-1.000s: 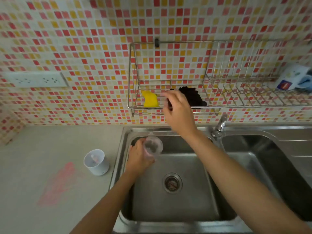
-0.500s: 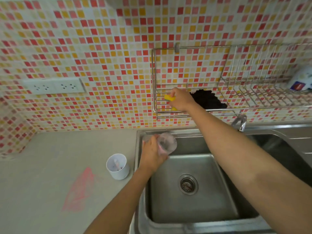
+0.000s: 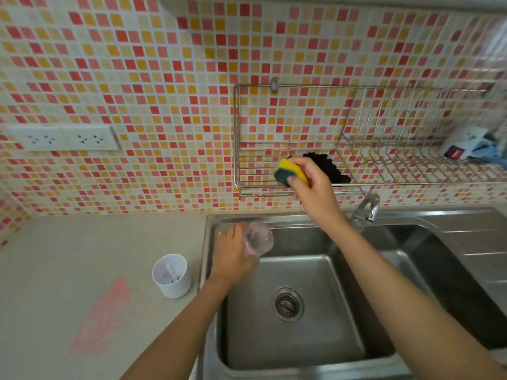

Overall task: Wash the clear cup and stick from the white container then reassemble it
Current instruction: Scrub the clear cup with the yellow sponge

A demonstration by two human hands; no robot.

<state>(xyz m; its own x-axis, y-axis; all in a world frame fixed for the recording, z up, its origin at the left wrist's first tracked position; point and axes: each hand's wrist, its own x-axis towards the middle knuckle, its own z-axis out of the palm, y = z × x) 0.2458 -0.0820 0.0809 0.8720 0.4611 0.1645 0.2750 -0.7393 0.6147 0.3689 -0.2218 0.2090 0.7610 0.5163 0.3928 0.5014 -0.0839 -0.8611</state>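
My right hand (image 3: pixel 312 185) pinches the yellow sponge (image 3: pixel 290 172); left hand (image 3: pixel 233 253) wraps the clear cup (image 3: pixel 258 238) — I'd scrub inside, over the sink (image 3: pixel 296 349).

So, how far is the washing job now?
Done: the clear plastic cup is out of the white round container, held by the left hand over the steel sink. In hand: the right hand holds the yellow-green sponge. Left: scrubbing, the pink stick, reassembly.

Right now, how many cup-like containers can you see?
2. The clear cup is in the left hand over the sink; the white container stands on the counter beside it. None seems hidden.
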